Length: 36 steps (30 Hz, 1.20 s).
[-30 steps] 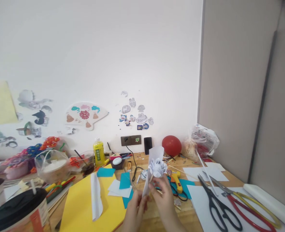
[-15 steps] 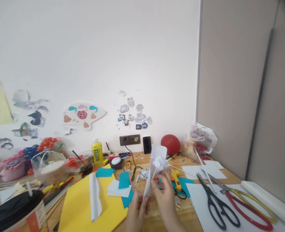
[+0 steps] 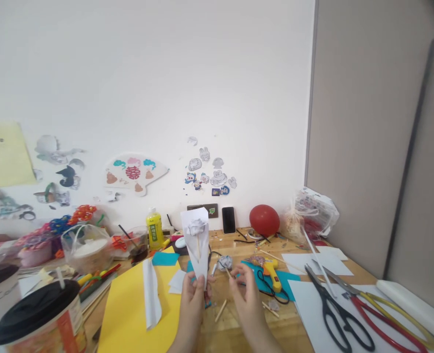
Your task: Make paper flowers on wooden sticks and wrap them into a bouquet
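My left hand (image 3: 196, 289) is closed around the pointed lower end of a folded white paper wrap (image 3: 202, 264), held upright. Inside the wrap shows a white paper flower (image 3: 196, 227) on a thin wooden stick. My right hand (image 3: 244, 284) pinches the end of a stick, which leads to a second crumpled paper flower (image 3: 224, 263) on the table. Beyond that hand lies a yellow glue gun (image 3: 273, 275) on blue paper. A short wooden stick (image 3: 220, 311) lies between my wrists.
On the left, a rolled white paper (image 3: 151, 294) rests on yellow sheets (image 3: 121, 314), beside a black-lidded cup (image 3: 36, 314). Black scissors (image 3: 340, 314) and red-and-yellow-handled scissors (image 3: 382, 314) lie on white paper at right. A red balloon (image 3: 264, 220) sits against the wall.
My left hand has moved left with the wrap, which now faces me with the flower inside. My right hand has let go of that flower's stick and taken the second flower's stick.
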### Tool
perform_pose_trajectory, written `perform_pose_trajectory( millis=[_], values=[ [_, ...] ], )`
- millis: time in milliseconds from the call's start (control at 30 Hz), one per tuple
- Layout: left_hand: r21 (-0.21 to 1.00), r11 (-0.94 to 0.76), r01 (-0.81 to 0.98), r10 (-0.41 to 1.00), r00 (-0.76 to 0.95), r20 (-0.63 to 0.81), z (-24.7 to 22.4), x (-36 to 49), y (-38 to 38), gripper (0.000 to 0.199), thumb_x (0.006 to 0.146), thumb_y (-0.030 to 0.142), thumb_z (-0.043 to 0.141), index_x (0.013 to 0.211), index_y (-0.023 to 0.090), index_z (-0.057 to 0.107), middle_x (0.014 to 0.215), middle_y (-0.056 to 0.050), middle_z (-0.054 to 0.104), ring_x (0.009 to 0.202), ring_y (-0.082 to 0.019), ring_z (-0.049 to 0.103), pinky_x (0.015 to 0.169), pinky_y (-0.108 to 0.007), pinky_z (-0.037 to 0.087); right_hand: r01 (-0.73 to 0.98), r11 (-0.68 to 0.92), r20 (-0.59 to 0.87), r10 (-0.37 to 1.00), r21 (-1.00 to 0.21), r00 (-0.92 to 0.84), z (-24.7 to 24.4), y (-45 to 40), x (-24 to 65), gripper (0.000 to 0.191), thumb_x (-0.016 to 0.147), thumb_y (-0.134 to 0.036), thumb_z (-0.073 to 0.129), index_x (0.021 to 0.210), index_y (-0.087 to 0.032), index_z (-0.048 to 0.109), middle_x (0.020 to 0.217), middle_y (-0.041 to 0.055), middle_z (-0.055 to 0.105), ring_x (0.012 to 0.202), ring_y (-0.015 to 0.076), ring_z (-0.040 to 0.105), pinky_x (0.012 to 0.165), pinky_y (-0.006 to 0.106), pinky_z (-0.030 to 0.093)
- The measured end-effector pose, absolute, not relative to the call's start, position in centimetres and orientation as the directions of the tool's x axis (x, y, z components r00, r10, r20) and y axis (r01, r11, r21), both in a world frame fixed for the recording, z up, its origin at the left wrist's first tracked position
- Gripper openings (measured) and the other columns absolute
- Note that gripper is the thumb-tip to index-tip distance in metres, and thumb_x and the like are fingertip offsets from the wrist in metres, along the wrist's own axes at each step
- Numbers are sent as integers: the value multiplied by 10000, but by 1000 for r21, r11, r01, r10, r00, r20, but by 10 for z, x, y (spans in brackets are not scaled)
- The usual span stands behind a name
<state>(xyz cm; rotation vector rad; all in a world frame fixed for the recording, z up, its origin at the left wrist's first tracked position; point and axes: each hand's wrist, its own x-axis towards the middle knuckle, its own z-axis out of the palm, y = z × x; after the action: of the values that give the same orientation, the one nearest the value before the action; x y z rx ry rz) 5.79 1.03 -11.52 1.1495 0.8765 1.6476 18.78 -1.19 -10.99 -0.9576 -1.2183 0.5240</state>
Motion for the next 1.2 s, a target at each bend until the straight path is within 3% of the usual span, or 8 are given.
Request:
perform_pose_trajectory(
  millis=[233, 533, 833, 1200],
  values=[
    [937, -341, -73, 929, -175, 325, -109, 56, 3, 396, 709, 566, 585, 831, 190, 559, 746, -15, 644, 569, -143, 538, 527, -243, 425, 337, 560, 607, 794, -757, 44, -124, -13, 177, 112, 779, -256, 550, 851, -224, 630, 794, 33, 659, 640, 177, 603, 571, 254, 470],
    [928, -371, 21, 906, -211, 367, -105, 57, -4, 373, 750, 555, 541, 828, 196, 603, 812, -44, 678, 711, -188, 567, 680, -285, 439, 375, 487, 452, 873, -789, -182, -128, -24, 165, 212, 734, -111, 484, 762, -218, 665, 704, 20, 692, 641, 199, 640, 558, 248, 431],
    [939, -341, -45, 931, -155, 330, -101, 66, -13, 387, 737, 567, 549, 818, 192, 600, 825, -53, 687, 740, -202, 600, 683, -285, 454, 480, 392, 320, 919, -784, -228, -132, -16, 166, 156, 744, -117, 510, 754, -148, 663, 726, 55, 691, 649, 174, 620, 570, 227, 409],
    [931, -353, -94, 931, -130, 340, -103, 69, -16, 377, 711, 539, 600, 854, 190, 608, 866, -69, 687, 901, -262, 616, 748, -318, 465, 334, 455, 377, 885, -826, -273, -132, -15, 168, 207, 783, -140, 492, 852, -193, 681, 829, 54, 703, 739, 198, 644, 634, 260, 462]
  ],
)
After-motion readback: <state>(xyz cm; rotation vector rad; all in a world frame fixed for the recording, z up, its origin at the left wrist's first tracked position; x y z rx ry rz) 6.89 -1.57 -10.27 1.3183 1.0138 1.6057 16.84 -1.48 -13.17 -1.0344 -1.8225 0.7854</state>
